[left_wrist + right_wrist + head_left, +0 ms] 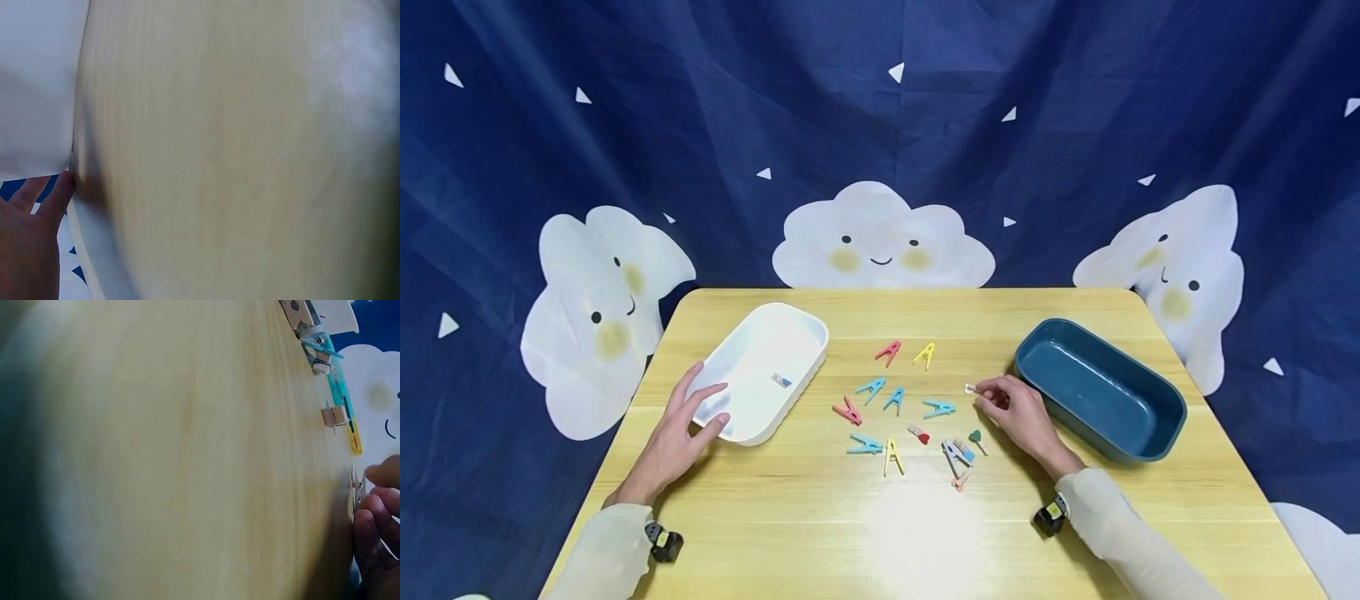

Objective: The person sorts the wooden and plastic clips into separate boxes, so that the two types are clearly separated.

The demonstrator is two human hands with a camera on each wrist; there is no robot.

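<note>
My left hand (673, 442) rests at the near-left end of a white tray (805, 404), its fingers spread over the rim. Inside that tray lies one small clothespin with a blue decoration (781, 381). My right hand (1018, 412) is low over the table beside a dark blue bin, where its fingertips pinch a small white clothespin (970, 389), which the right wrist view shows edge-on. Left of this hand are scattered plastic clothespins, among them a light blue clothespin (938, 408), and small decorated ones, including a red-heart clothespin (918, 433) and a green-heart clothespin (977, 440).
The dark blue bin (1108, 333) stands at the right, close against my right forearm. More plastic clothespins, such as a yellow clothespin (925, 355) and a pink clothespin (888, 352), lie mid-table (775, 533). A dark blue curtain (880, 125) with clouds hangs behind.
</note>
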